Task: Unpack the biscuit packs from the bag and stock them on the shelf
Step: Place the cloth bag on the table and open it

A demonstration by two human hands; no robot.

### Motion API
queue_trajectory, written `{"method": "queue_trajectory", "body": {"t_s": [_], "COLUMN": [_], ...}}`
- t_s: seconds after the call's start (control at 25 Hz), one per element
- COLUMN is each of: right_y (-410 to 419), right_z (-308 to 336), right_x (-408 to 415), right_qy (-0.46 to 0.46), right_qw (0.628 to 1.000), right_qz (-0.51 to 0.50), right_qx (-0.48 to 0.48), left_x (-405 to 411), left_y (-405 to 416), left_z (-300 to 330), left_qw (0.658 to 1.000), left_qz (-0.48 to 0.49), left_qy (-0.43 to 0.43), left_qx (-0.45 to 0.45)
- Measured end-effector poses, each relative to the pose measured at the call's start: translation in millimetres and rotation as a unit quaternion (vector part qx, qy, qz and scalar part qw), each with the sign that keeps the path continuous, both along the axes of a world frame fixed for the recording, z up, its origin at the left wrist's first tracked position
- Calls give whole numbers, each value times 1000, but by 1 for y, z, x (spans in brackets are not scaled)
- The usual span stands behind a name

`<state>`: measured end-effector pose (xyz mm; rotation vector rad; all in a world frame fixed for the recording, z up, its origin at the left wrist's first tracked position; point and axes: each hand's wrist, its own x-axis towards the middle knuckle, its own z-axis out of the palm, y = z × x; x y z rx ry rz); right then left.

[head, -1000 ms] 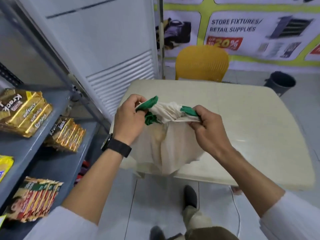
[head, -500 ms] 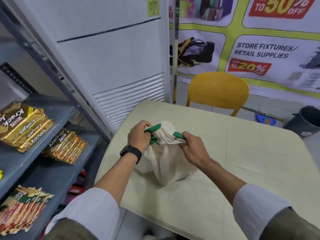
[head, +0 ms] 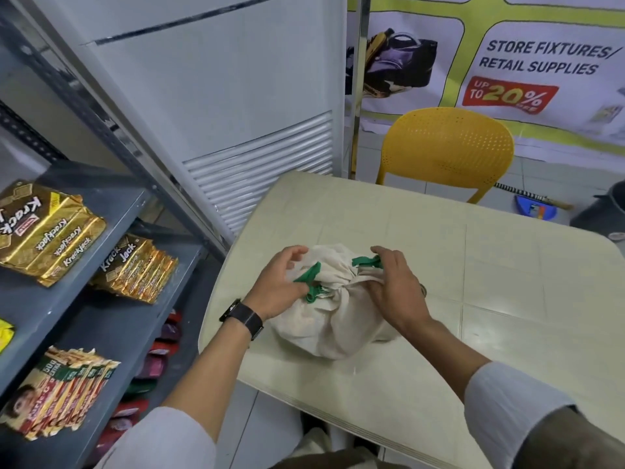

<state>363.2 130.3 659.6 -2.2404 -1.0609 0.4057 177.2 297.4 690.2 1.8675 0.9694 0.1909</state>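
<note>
Set down since the earlier frame: cloth bag (head: pixel 333 319) now resting on the desk (head: pixel 490 299), near its left front edge. Left hand (head: pixel 280 289) half open, fingers curled over a green handle (head: pixel 309 282) at the tied top. Right hand (head: pixel 392 286) pinching the other green handle (head: pixel 367 262). Bare desk right and beyond. Shelf (head: pixel 101 299) at left, gold biscuit packs (head: pixel 50 231) at its edge, free room behind.
</note>
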Motion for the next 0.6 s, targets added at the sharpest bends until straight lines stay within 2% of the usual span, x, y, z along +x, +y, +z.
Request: {"method": "queue_trajectory", "body": {"t_s": [0.08, 0.12, 0.16, 0.24, 0.28, 0.32, 0.4, 0.44, 0.52, 0.6], "right_y": [-4, -4, -6, -8, -10, -14, -26, -34, -51, -61], "right_z": [-2, -6, -9, -12, -10, -7, -1, 0, 0, -1], "right_x": [-8, -10, -11, -9, -7, -3, 10, 18, 37, 49], "right_qy": [-108, -175, -237, -310, -320, -322, -316, -298, -198, -98], "right_qw": [994, 984, 971, 949, 946, 946, 948, 952, 964, 966], "right_qz": [-1, 11, 27, 49, 49, 37, -19, -62, -176, -240], "right_qx": [25, 33, 28, 5, 3, 7, 19, 20, 10, -8], "left_x": [9, 19, 28, 42, 43, 39, 25, 14, -6, -20], "left_y": [-6, -9, -10, -6, 2, 10, 27, 37, 56, 70], "left_z": [6, 8, 7, 1, -2, -3, -1, 1, 2, 0], "left_qw": [991, 972, 938, 888, 886, 907, 958, 967, 966, 960], "left_qz": [-28, -73, -143, -239, -230, -184, -31, 41, 169, 191], "left_qy": [-29, 5, 61, 171, 190, 176, 101, 74, 76, 126], "left_qx": [127, 225, 310, 354, 355, 335, 268, 239, 181, 164]}}
